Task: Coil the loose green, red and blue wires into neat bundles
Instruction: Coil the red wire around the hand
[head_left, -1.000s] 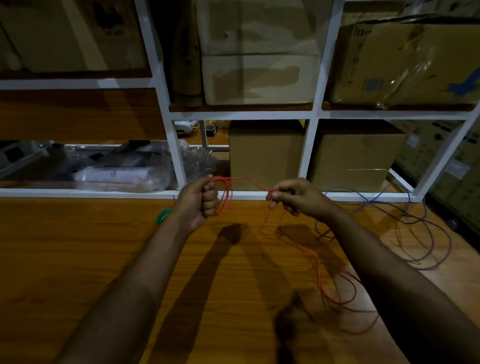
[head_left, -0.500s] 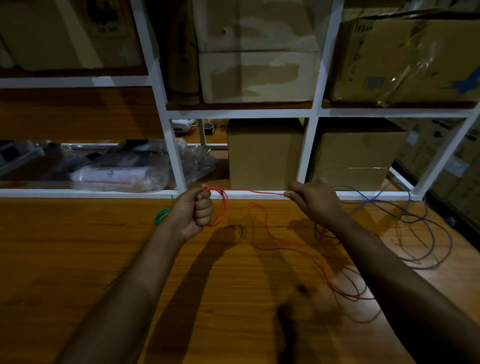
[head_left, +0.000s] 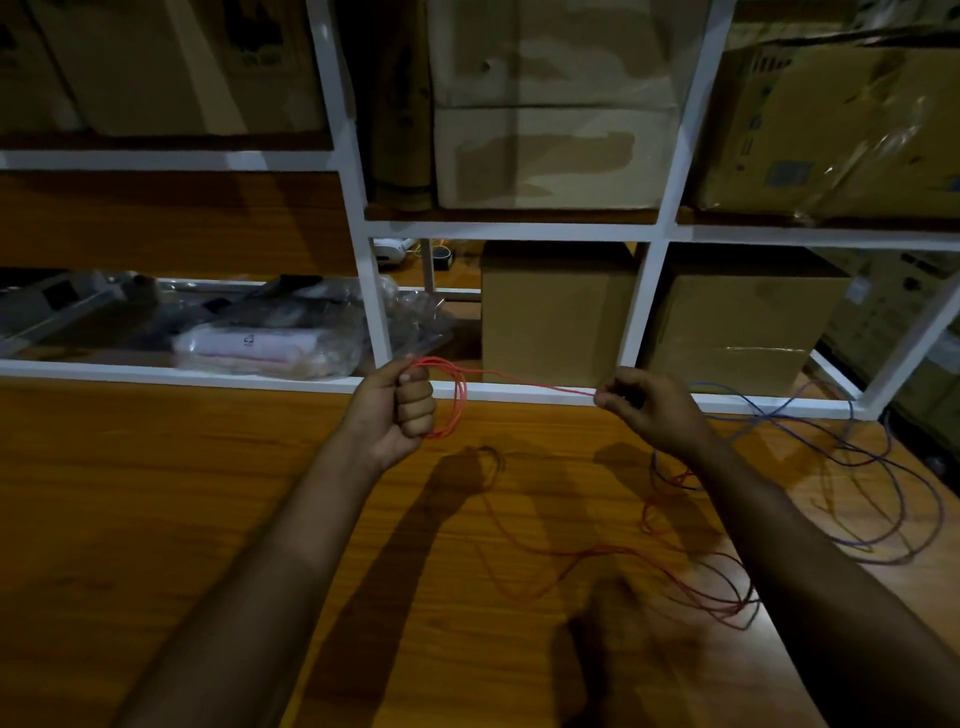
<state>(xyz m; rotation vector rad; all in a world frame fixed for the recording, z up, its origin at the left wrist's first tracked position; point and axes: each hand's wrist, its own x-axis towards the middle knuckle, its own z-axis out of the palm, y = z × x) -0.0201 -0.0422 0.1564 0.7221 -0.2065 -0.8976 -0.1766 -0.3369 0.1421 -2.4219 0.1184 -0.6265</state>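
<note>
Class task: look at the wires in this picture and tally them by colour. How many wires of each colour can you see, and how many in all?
Red wire: 1, part coiled in the left hand, pinched by the right hand, the rest loose on the table.
Blue wire: 1, loose on the table.
Green wire: 0 in view.
Total: 2

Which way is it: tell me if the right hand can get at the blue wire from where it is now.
Probably yes: the blue wire lies loose on the table just right of the right hand, nothing between them. But that hand pinches the red wire.
</note>
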